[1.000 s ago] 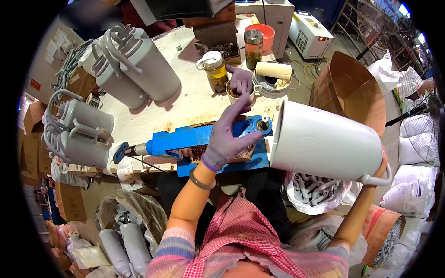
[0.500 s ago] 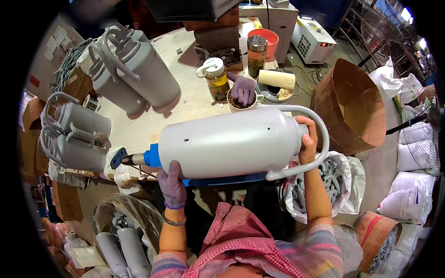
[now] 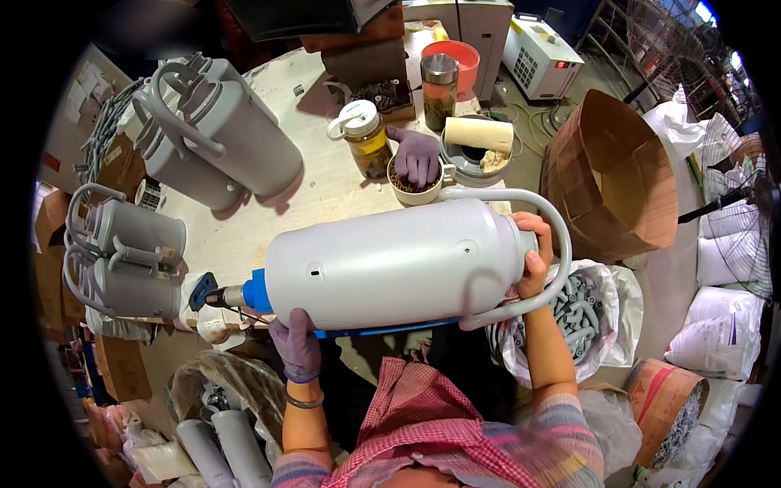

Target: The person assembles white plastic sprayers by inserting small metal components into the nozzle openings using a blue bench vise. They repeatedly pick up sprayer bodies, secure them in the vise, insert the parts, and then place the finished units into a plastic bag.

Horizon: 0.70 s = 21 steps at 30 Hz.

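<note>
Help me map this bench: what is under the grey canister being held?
Past the left end and near edge of the grey canister, a blue fixture shows. The canister hides the rest, including whether any enters it.

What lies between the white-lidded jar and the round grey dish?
In the head view, a purple glove lies between them, resting on a pale cup.

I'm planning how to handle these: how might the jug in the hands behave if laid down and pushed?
The round-bodied jug would probably roll, but its protruding handle should stop it. Being smooth, it may be slippery; showing no sag, it looks stiff.
</note>
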{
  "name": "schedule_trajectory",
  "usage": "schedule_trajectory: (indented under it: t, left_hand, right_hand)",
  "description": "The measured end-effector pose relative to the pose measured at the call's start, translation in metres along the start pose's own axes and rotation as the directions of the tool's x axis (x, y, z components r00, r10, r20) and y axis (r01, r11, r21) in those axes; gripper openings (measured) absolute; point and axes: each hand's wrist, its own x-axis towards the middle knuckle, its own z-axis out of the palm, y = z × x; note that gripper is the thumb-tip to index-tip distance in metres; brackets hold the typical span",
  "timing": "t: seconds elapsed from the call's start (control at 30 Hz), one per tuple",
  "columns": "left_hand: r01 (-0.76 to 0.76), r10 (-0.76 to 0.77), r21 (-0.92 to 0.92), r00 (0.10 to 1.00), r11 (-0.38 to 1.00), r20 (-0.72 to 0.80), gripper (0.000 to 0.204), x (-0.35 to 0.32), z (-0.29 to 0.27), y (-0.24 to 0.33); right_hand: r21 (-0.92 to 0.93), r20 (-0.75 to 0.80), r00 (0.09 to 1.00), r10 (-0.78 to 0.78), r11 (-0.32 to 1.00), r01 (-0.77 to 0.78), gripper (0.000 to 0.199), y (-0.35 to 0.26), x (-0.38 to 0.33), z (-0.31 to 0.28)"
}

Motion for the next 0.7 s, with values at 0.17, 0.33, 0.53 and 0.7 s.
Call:
schedule_trajectory:
  t: [0.17, 0.33, 0.53, 0.7]
  left_hand:
    - [-0.011, 0.011, -0.001, 1.0, 1.0, 0.008, 0.043, -0.004, -0.014, -0.021]
    - [0.026, -0.027, -0.01, 0.991, 1.0, -0.13, 0.054, -0.005, -0.02, -0.029]
    - [-0.038, 0.035, 0.129, 0.999, 0.991, 0.025, 0.063, -0.001, -0.013, -0.018]
    - [-0.04, 0.038, 0.071, 0.999, 0.997, 0.021, 0.064, -0.002, -0.009, -0.013]
  right_hand:
    - [0.071, 0.023, 0.997, 0.077, 0.994, -0.078, 0.064, 0.003, -0.008, 0.007]
    - [-0.019, 0.233, 0.884, 0.406, 0.91, -0.413, 0.089, 0.017, -0.064, -0.068]
    - [-0.541, -0.652, 0.482, 0.585, 0.087, -0.837, 0.045, 0.077, -0.208, -0.279]
    - [-0.056, -0.944, 0.016, 0.329, -0.113, -0.992, 0.078, 0.172, -0.231, -0.34]
